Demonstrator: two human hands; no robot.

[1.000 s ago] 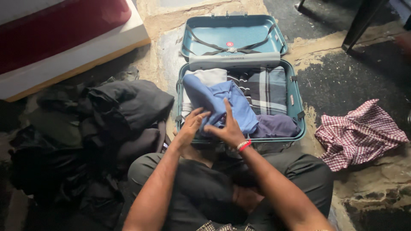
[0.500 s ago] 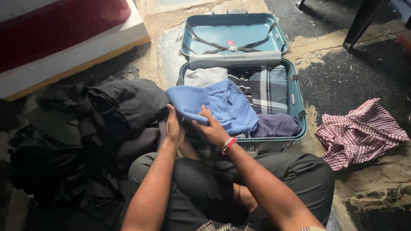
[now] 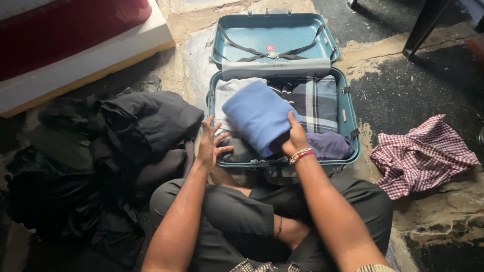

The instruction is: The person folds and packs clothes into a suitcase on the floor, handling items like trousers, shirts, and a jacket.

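An open teal suitcase (image 3: 350, 117) lies on the floor in front of my crossed legs. Inside are a white cloth, a dark plaid garment (image 3: 313, 98) and a purple garment (image 3: 330, 144). A folded blue garment (image 3: 257, 116) rests on top of them. My right hand (image 3: 293, 139), with red thread bands at the wrist, grips its near end. My left hand (image 3: 210, 142) hovers with fingers spread at the suitcase's left front corner, holding nothing.
A heap of dark clothes (image 3: 136, 136) lies to my left. A red-and-white checked shirt (image 3: 421, 153) is crumpled on the floor at right. A mattress with a red cover (image 3: 75, 35) is at upper left. A dark furniture leg (image 3: 423, 22) stands at upper right.
The blue garment has gone from being spread between both hands over the suitcase's left edge to lying folded inside it. My left hand has let go and opened.
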